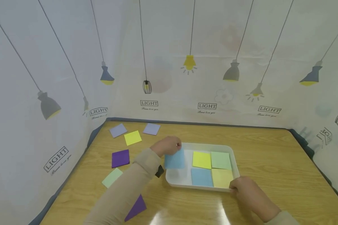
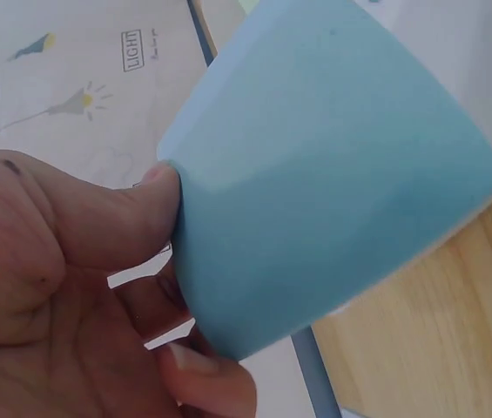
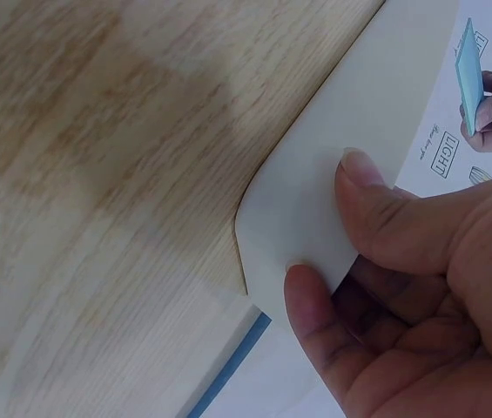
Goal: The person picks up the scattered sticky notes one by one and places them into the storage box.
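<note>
My left hand pinches a light blue sticky note by its edge, over the left end of a white tray. In the left wrist view the blue note bends slightly, with the thumb against one edge. My right hand grips the tray's near right corner, thumb on the wall and fingers at the rim. Inside the tray, a yellow note and a pale green note lie in the far row. A blue note and a pale yellow note form the near row.
Left of the tray, two lilac notes, a yellow note, a dark purple note and a pale green note lie on the wooden table. Another purple note is partly covered by my left sleeve. A lamp-printed cloth stands behind.
</note>
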`<state>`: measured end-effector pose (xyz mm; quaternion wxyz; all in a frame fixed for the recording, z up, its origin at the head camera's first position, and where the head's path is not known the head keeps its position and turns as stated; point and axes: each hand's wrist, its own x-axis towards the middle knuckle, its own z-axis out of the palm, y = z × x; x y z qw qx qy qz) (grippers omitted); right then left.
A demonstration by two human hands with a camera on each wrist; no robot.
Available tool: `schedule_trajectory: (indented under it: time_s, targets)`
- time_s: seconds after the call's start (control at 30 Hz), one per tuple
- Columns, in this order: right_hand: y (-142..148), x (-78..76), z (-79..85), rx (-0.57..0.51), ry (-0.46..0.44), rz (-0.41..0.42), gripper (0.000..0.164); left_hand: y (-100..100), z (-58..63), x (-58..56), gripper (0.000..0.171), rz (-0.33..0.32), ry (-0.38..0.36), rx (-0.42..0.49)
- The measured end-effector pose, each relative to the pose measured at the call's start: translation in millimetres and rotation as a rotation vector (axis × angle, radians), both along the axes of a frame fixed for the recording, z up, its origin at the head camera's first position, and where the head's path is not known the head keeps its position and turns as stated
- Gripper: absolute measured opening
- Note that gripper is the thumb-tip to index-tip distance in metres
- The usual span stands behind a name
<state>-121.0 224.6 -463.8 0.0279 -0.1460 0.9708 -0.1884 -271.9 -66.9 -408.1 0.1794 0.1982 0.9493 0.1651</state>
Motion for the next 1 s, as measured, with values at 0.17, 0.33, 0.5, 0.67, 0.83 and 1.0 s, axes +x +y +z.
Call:
schedule_trajectory:
  time_s: [0.17, 0.33, 0.5, 0.67, 0.83, 1.0]
  targets:
    - [-0.2, 0.7, -0.9, 0.009, 0.016, 0.003, 0.019, 7.9, -3.7, 0.7, 0.017, -0.041, -0.034, 0.006]
    - [0.2, 1.3, -0.9, 0.013, 0.019, 0.010, 0.020, 17.4, -7.7, 2.0, 0.017, -0.084, -0.058, 0.000]
    - [-0.7, 0.4, 0.5, -0.003, -0.037, -0.013, 0.020, 27.0, -12.3, 1.2, 0.016, -0.130, -0.051, -0.034]
    - [-0.1, -0.3, 0.3, 0.003, -0.028, -0.017, 0.019, 36.0, -19.1, 1.5, 0.018, -0.169, -0.050, -0.039]
    - [0.4, -0.4, 0.4, 0.015, -0.015, -0.010, 0.019, 44.5, -19.0, 7.3, 0.021, -0.191, -0.073, -0.020]
    - [0.1, -0.2, 1.3, 0.023, -0.007, -0.006, 0.018, 53.8, -21.1, 10.2, 0.019, -0.175, -0.080, -0.047]
